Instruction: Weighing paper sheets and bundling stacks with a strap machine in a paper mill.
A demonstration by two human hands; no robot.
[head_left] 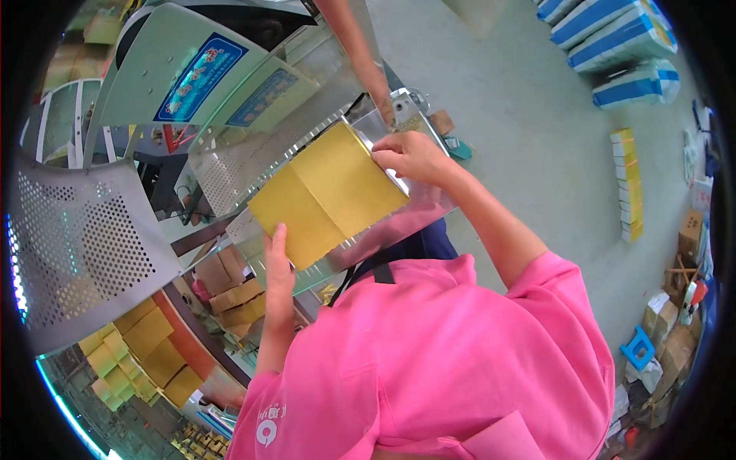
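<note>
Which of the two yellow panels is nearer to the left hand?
The left panel: the left hand is at its edge; the right panel lies by the right hand.

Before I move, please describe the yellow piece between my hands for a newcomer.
At upper left is a big pale panel; below right, find the left hand and right hand. The yellow piece between them, unlike the yellow pile at lower left, is a flat rectangle with a line across its middle.

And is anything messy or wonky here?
The yellow card between the left hand and right hand looks neat. The messy bit is over at the right: a blue plastic thing, maybe a stool, among jumbled bags and cardboard. It looks odd because nearby packs are lined up.
</note>
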